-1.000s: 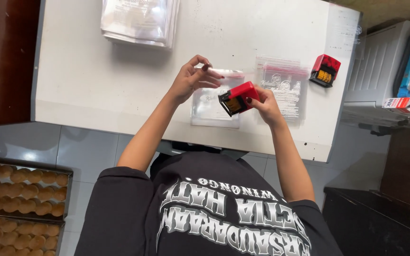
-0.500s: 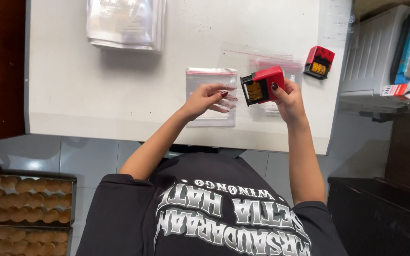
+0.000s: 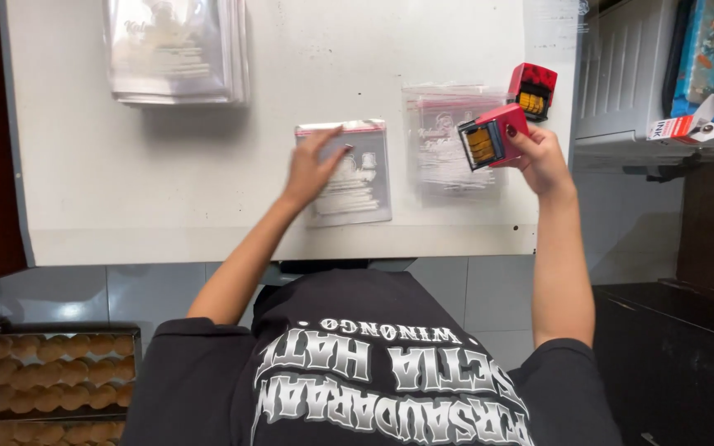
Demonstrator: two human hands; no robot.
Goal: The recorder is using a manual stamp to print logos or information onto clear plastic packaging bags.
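The counter carries all the work items. A stack of plastic bags lies at its far left. A single flat bag lies near the centre, close to the near edge, with the left hand resting on its left part. A second pile of bags lies just to the right of the single bag. The right hand is raised over the right edge of that pile and has its grip around a stamp. A second stamp sits behind it, near the far right corner. Trays of baked pieces lie below the counter, at the left.
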